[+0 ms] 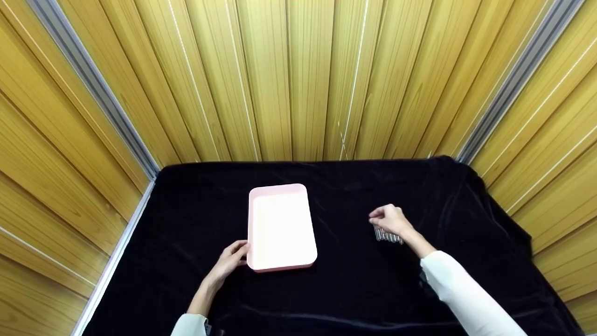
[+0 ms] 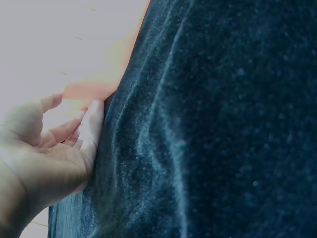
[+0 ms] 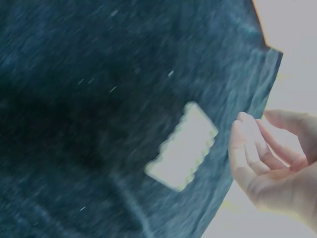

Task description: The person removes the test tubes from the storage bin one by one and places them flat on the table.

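Note:
A shallow pink tray (image 1: 282, 266) with rounded corners lies on the black cloth, its pale inside facing up. My left hand (image 1: 232, 254) grips its left side near the front corner, thumb and fingers at the rim; in the left wrist view the fingertips meet the tray's pink edge (image 2: 89, 91). To the right, my right hand (image 1: 391, 220) hovers over a small row of shiny silver cylinders (image 1: 389, 237). In the right wrist view this ridged block (image 3: 182, 148) looks washed-out and lies apart from the loosely bent fingers (image 3: 240, 153), which hold nothing.
Black velvety cloth (image 1: 354, 289) covers the table, with soft folds toward the front. Yellow wood-patterned walls (image 1: 308, 79) rise behind and at both sides, with grey metal strips (image 1: 508, 84) in the corners.

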Motion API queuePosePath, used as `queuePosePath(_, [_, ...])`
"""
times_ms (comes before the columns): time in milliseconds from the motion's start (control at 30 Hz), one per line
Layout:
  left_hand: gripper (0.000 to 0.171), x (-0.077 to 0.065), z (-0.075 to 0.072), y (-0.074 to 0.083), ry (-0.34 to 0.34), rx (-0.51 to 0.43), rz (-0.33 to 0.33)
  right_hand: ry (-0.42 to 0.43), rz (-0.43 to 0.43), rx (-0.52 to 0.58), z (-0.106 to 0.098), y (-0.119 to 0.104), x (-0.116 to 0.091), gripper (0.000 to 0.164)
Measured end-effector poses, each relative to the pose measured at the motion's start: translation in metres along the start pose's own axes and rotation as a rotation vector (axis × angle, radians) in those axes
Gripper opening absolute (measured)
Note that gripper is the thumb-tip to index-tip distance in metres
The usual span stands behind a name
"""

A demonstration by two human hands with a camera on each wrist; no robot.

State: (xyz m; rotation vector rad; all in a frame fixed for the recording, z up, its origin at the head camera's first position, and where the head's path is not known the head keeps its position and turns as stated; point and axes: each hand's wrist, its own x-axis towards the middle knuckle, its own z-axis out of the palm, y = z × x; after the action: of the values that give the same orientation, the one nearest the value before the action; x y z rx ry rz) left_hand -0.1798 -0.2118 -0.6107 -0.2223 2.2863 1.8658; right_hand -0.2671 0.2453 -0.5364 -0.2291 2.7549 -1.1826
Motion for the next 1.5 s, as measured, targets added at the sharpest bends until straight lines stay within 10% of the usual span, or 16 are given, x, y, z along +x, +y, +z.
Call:
queuePosePath(767, [0.042, 0.002, 0.001, 0.001, -0.013, -0.003, 0.007, -0.128, -0.113, 0.129, 0.088, -0.096, 0.027, 0.016])
queuePosePath(1033, [0.043, 0.006, 0.002, -0.003, -0.006, 0.000, 0.004, -0.186, -0.188, -0.076, 0.124, -0.132, 0.030, 0.015])
queuePosePath(1300, [0.045, 0.003, 0.000, 0.000, -0.016, -0.011, 0.024, -0.415, -0.082, 0.132, 0.182, -0.145, 0.036, 0.009])
queuePosePath(1500, [0.045, 0.001, 0.000, 0.000, -0.029, -0.027, 0.025, -0.412, 0.003, 0.192, 0.215, -0.160, 0.022, 0.007])
